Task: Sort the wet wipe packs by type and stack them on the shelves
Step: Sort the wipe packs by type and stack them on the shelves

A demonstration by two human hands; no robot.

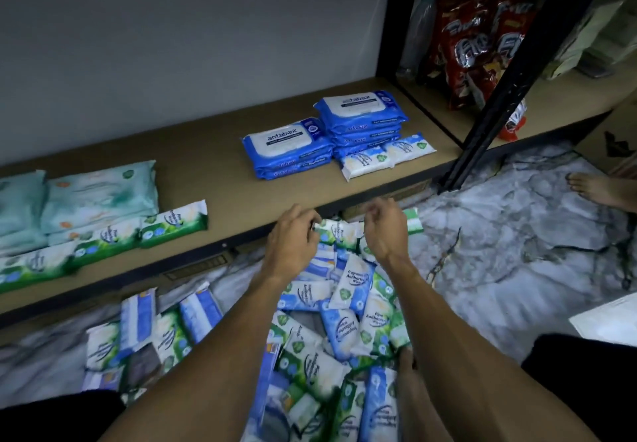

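Observation:
A heap of slim wet wipe packs (344,321), green-white and blue-white, lies on the floor between my forearms. At its far end my left hand (293,238) pinches the left end of a green-white pack (339,231). My right hand (382,231) curls at the pack's right end. On the low tan shelf (206,173) lie teal packs (100,193), a row of green slim packs (172,221), two stacks of blue antabax packs (362,114) and two blue-white slim packs (386,157).
A black shelf post (510,73) slants down at the right, with red snack bags (482,45) behind it on the neighbouring shelf. A bare foot (599,190) rests on the marble-patterned floor at the far right. A white sheet (606,321) lies near my right knee.

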